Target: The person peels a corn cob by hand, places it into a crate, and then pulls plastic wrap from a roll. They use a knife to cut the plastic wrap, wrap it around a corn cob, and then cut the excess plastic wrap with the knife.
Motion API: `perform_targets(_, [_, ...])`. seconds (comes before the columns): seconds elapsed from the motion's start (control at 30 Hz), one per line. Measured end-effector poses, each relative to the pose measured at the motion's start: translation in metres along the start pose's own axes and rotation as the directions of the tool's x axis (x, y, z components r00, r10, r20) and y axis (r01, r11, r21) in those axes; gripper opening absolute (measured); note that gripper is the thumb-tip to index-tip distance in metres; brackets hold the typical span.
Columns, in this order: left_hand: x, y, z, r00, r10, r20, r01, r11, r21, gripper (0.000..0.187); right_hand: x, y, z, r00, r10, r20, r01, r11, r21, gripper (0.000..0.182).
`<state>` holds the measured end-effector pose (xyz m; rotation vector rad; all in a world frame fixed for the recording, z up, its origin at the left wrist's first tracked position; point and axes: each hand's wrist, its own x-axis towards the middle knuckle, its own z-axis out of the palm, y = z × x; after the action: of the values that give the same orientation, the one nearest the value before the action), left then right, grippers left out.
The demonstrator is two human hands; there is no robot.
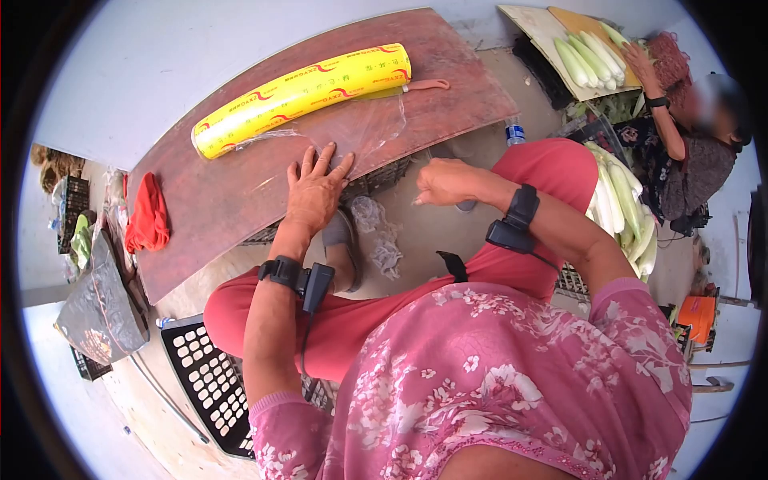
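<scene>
My left hand [316, 188] lies with its fingers spread on the near edge of the reddish board [192, 200], touching a sheet of clear film [360, 128]. Behind it rests a yellow roll of wrap [304, 96] with red print, and the film reaches from the roll toward me. My right hand [450, 182] is closed in the air above my knee, to the right of the board's near edge. Whatever its fingers might hold is too small to make out. A pinkish-handled tool [428, 85] lies by the roll's right end.
A red cloth [147, 214] lies at the board's left end. At the right, a person [704, 160] reaches to long pale green vegetables [588, 60] on a small board. More vegetables [624, 200] are piled beside my knee. A black crate [210, 384] stands lower left.
</scene>
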<state>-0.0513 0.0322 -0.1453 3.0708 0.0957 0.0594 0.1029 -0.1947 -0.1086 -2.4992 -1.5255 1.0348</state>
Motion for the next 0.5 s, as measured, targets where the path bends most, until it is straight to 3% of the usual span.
perform_targets(0.03, [0.000,0.000,0.000,1.000,0.002,0.001,-0.002,1.000,0.000,0.047,-0.003,0.002,-0.001,1.000,-0.007,0.022,0.007,1.000,-0.014,0.012])
perform_targets(0.13, [0.000,-0.001,-0.001,1.000,0.005,0.000,-0.005,1.000,0.007,0.048,0.009,0.021,0.009,0.888,-0.152,-0.435,0.202,0.977,0.070,0.013])
perform_targets(0.23, [0.000,0.001,-0.003,1.000,0.007,0.003,-0.007,1.000,0.007,0.048,0.041,0.038,-0.006,0.842,0.109,-0.528,0.130,0.909,0.395,0.011])
perform_targets(0.33, [0.000,0.000,-0.002,1.000,0.007,0.001,-0.007,1.000,0.002,0.048,0.067,0.046,-0.028,0.826,0.441,-0.350,0.029,0.587,0.809,0.009])
perform_targets(0.43, [0.000,0.000,-0.001,1.000,-0.006,0.011,0.007,1.000,-0.030,0.045,0.087,0.049,-0.041,0.800,0.533,-0.276,0.094,0.343,0.934,0.010])
perform_targets(0.5, [0.000,0.000,-0.001,1.000,-0.009,0.014,0.010,0.999,-0.032,0.045,0.101,0.050,-0.050,0.803,0.544,-0.244,0.050,0.346,0.937,0.008])
